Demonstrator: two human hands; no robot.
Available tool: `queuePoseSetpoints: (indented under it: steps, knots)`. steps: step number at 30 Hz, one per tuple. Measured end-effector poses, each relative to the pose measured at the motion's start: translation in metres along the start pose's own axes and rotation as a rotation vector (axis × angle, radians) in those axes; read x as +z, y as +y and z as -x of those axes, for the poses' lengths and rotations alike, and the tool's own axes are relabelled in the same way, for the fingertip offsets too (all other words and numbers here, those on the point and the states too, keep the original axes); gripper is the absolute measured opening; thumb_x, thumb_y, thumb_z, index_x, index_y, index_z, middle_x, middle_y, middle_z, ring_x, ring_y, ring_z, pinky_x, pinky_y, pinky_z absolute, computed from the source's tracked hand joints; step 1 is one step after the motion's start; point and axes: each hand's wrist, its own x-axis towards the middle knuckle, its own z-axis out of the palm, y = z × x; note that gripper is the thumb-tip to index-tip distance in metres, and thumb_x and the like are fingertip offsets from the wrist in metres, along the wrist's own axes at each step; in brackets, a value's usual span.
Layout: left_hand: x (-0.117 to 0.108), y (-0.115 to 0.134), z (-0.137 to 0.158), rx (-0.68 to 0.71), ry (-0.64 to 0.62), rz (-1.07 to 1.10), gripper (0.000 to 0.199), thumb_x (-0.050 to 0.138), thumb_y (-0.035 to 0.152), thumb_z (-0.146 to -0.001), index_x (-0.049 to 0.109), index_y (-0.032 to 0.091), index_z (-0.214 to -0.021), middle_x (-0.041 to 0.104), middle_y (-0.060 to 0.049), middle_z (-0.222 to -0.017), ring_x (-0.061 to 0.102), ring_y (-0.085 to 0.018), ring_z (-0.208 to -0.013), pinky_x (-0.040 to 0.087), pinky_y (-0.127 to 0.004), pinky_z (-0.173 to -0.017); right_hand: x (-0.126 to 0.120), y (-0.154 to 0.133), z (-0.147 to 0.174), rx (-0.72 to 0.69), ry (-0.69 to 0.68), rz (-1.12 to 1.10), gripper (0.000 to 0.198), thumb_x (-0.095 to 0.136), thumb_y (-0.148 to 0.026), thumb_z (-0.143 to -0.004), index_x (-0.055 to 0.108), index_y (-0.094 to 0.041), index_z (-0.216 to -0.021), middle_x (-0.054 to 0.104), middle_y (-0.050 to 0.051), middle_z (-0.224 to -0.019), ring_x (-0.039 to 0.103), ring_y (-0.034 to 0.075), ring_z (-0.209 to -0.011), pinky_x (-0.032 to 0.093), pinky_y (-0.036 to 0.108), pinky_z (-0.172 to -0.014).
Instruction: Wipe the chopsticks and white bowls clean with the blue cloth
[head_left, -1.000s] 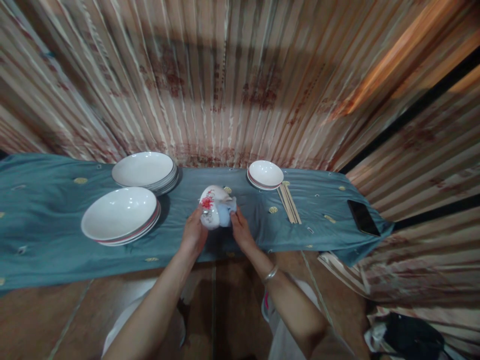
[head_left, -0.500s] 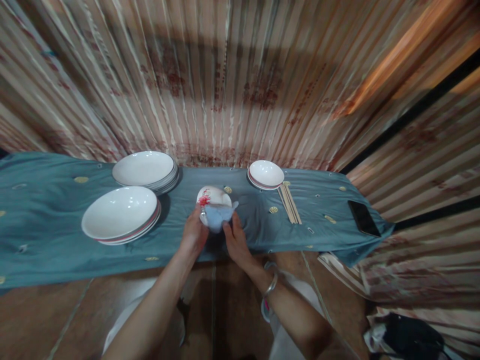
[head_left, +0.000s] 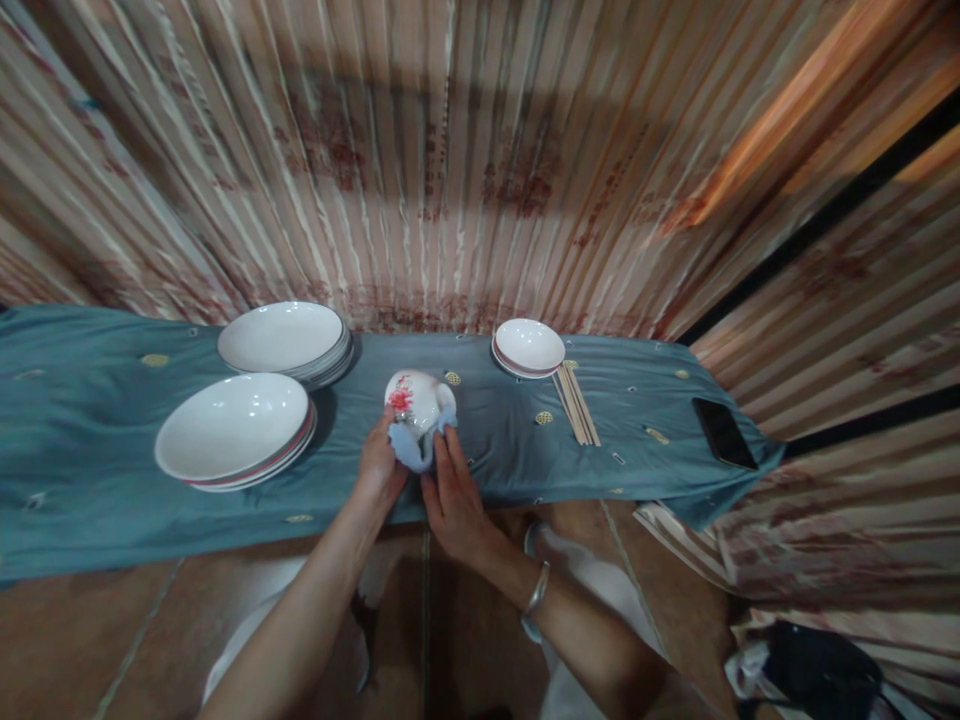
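A white bowl [head_left: 421, 397] with a red flower pattern is tilted in front of me, held just above the cloth-covered table. My left hand [head_left: 380, 460] grips its left side, fingers closed on the bowl. A light blue cloth [head_left: 411, 447] covers the near part of the bowl and folds over its right edge. My right hand [head_left: 454, 490] presses the cloth against the bowl's right side with its fingertips. Parts of the fingers are hidden under the bowl and cloth.
Stacked large bowls [head_left: 232, 425] and stacked plates [head_left: 281, 338] stand on the left of the table [head_left: 480, 465]. To the right are small stacked bowls [head_left: 529, 345], wooden chopsticks [head_left: 576, 405] and a black phone [head_left: 723, 433]. A pleated curtain [head_left: 450, 200] hangs behind.
The bowl has turned in my hands and shifted slightly left. My right hand has moved left with the cloth, which now bunches nearer the bowl's close side.
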Motion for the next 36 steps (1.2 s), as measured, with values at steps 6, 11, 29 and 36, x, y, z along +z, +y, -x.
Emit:
queuePoseSetpoints:
  steps: [6,11,29,36]
  knots:
    - [-0.004,-0.002,0.002,0.077,-0.004,-0.117,0.026,0.069,0.04,-0.069,0.065,0.015,-0.075,0.065,0.002,-0.065,0.058,-0.012,-0.06,0.046,-0.024,-0.064,0.0,0.001,-0.009,-0.226,0.007,0.134,0.067,0.036,-0.008,-0.086,0.008,-0.01,-0.148,0.021,0.018,-0.152,0.013,0.026,-0.143,0.029,0.049,-0.113]
    - [-0.005,-0.006,0.004,0.153,-0.073,-0.156,0.017,0.068,0.032,-0.067,0.066,0.017,-0.076,0.065,0.002,-0.068,0.058,-0.012,-0.063,0.045,-0.023,-0.065,-0.008,0.003,-0.025,-0.221,0.022,0.205,0.059,0.035,-0.01,-0.087,0.022,-0.008,-0.145,0.031,0.018,-0.148,0.018,0.025,-0.142,0.028,0.05,-0.113]
    - [0.004,-0.01,0.012,0.134,-0.233,-0.151,0.011,0.058,0.023,-0.073,0.068,0.019,-0.078,0.072,-0.008,-0.09,0.062,-0.024,-0.099,0.047,-0.033,-0.085,-0.036,0.033,-0.062,0.122,0.15,-0.045,0.048,0.029,-0.035,-0.095,0.04,-0.012,-0.136,0.042,0.015,-0.141,0.036,0.022,-0.134,0.03,0.042,-0.111]
    - [0.002,-0.013,0.008,0.123,-0.228,-0.1,0.011,0.065,0.029,-0.072,0.069,0.02,-0.078,0.073,-0.008,-0.085,0.063,-0.025,-0.1,0.048,-0.033,-0.087,-0.038,0.051,-0.063,0.333,0.147,-0.255,0.046,0.031,-0.044,-0.092,0.055,-0.015,-0.118,0.065,0.012,-0.111,0.061,0.022,-0.102,0.045,0.034,-0.091]
